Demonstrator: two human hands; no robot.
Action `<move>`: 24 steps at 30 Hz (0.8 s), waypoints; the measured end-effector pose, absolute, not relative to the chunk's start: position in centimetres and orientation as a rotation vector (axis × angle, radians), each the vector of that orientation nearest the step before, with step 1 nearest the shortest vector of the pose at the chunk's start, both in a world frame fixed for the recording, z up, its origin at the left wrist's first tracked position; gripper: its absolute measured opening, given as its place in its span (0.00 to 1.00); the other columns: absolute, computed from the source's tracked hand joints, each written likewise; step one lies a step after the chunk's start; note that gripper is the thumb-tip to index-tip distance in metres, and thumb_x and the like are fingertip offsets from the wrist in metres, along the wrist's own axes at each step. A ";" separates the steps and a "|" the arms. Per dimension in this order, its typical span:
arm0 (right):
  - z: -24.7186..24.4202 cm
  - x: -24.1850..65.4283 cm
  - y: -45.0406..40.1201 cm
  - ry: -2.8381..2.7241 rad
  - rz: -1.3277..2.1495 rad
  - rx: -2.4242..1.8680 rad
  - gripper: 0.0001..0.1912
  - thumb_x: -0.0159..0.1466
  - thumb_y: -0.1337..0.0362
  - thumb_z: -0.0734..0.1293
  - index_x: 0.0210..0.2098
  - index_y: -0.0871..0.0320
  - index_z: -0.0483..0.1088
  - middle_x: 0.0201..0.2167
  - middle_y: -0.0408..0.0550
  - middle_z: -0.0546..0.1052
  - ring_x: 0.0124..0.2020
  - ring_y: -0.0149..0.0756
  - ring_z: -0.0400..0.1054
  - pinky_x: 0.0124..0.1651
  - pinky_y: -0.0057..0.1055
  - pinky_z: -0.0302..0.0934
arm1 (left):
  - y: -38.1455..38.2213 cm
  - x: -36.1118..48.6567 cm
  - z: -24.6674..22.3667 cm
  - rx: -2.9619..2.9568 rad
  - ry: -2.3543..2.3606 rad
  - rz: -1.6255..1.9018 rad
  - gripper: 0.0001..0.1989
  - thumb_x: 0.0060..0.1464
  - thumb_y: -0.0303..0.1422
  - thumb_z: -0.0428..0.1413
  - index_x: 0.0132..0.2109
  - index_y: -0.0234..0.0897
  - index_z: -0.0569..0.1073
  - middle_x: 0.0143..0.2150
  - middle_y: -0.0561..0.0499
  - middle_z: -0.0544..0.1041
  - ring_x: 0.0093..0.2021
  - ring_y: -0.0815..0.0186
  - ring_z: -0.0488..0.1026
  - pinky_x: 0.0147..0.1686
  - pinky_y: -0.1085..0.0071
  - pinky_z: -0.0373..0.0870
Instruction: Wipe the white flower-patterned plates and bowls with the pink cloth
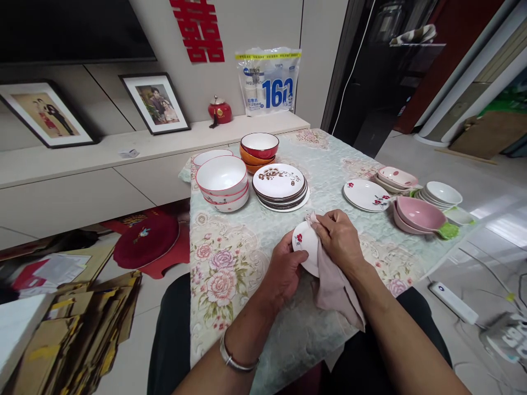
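Note:
My left hand (287,263) grips a small white plate (305,253) by its left side, thumb on the face near a red flower print. In my right hand (340,238) is a greyish-pink cloth (332,288), pinched over the plate's upper right edge and hanging down below. Part of the plate is hidden under the cloth. Just beyond my hands stands a stack of dark-rimmed plates (279,182), the top one with brown flowers. Left of it are white bowls with red rims (222,178), stacked. To the right lie flower-printed white plates (366,195).
Red and orange bowls (259,147) are stacked at the table's back. On the right are pink leaf-shaped dishes (420,214), small white bowls (443,193) and spotted oval dishes (397,178). A flowered cloth (263,230) covers the table. Flattened cardboard (82,329) lies on the floor at left.

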State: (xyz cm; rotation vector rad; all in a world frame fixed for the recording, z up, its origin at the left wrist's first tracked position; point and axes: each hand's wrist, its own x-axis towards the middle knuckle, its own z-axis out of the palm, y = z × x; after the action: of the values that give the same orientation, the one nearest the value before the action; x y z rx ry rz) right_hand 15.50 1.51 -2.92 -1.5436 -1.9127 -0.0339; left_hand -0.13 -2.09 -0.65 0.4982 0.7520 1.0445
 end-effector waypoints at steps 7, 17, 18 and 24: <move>-1.9 14.0 0.6 -2.118 0.210 -1.231 0.12 0.70 0.63 0.64 0.49 0.56 0.77 0.42 0.54 0.73 0.46 0.43 0.66 0.48 0.41 0.65 | -2.0 -0.1 -0.7 0.518 0.737 1.084 0.25 0.33 0.19 0.58 0.44 0.35 0.76 0.35 0.53 0.78 0.33 0.68 0.71 0.34 0.72 0.66; -2.9 16.1 1.7 -1.956 0.309 -1.504 0.15 0.69 0.61 0.63 0.51 0.55 0.77 0.36 0.50 0.75 0.42 0.43 0.69 0.45 0.38 0.64 | -2.0 -0.3 -0.8 0.527 0.785 1.085 0.31 0.32 0.21 0.58 0.49 0.33 0.77 0.35 0.50 0.81 0.33 0.65 0.73 0.36 0.69 0.68; -3.0 16.2 1.7 -1.935 0.279 -1.535 0.15 0.69 0.61 0.63 0.50 0.55 0.77 0.35 0.50 0.75 0.41 0.43 0.69 0.44 0.37 0.64 | -2.0 -0.4 -0.8 0.522 0.795 1.115 0.31 0.32 0.21 0.59 0.50 0.33 0.77 0.37 0.49 0.81 0.36 0.63 0.74 0.37 0.68 0.69; -3.2 16.0 1.6 -1.970 -0.003 -1.615 0.14 0.69 0.61 0.63 0.48 0.56 0.78 0.38 0.55 0.75 0.42 0.47 0.66 0.44 0.42 0.62 | -1.7 -0.6 -1.1 0.552 0.865 1.161 0.27 0.31 0.21 0.59 0.46 0.32 0.77 0.35 0.50 0.81 0.36 0.62 0.75 0.39 0.67 0.69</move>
State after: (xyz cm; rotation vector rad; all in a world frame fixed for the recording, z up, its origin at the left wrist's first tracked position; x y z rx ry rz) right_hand 15.96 1.62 -3.21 -1.6150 -1.9702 -0.0025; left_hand -0.55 -1.69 -1.05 0.5523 0.8650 1.1612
